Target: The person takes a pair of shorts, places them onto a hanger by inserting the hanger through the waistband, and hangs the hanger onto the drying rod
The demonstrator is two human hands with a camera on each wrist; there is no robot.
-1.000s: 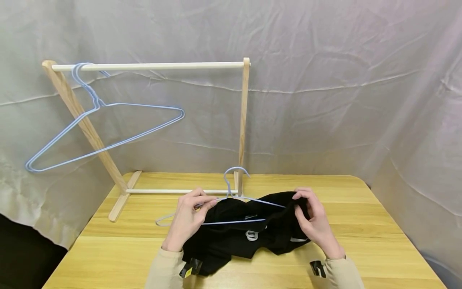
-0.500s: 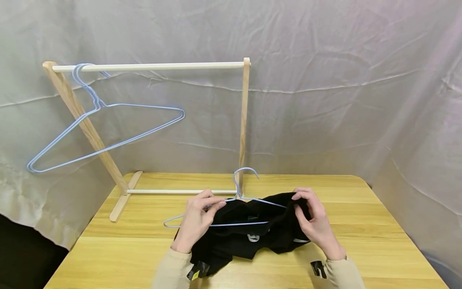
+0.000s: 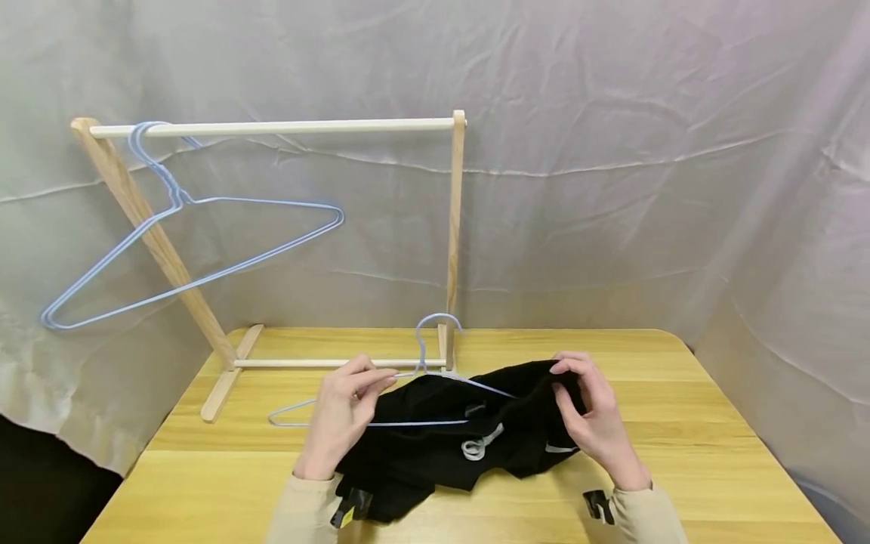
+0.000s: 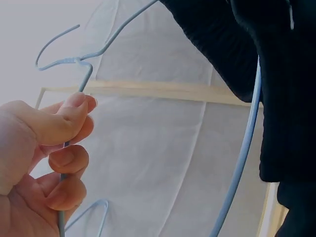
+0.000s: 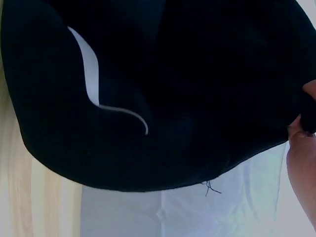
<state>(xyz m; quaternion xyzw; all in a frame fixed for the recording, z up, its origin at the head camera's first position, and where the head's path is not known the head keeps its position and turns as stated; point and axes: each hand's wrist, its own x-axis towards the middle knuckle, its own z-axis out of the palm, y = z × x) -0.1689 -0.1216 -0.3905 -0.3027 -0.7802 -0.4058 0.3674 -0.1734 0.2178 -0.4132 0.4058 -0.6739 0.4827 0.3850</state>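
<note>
A black pair of shorts (image 3: 516, 453) with a white drawstring (image 3: 473, 449) and a white curved mark (image 5: 91, 74) is held bunched over the table. Part of a light-blue wire hanger (image 3: 421, 425) sits inside its opening; the hanger's right end is hidden by the cloth, while the left end sticks out. My left hand (image 3: 343, 412) pinches the hanger's upper arm just left of the hook, and in the left wrist view the fingers curl round the wire (image 4: 61, 217). On the other side, my right hand (image 3: 593, 415) pinches the fabric's upper right edge between thumb and fingers.
A wooden rack (image 3: 457, 234) with a white top rail (image 3: 292, 128) stands at the back left of the wooden table (image 3: 680, 453). Several light-blue hangers (image 3: 251, 272) hang together at the rail's left end. Grey cloth (image 3: 598, 227) surrounds the table behind and beside.
My left hand first shifted the hanger right, deeper into the shorts, then drew it back left, uncovering more of the drawstring. My right hand has kept its grip in nearly the same place.
</note>
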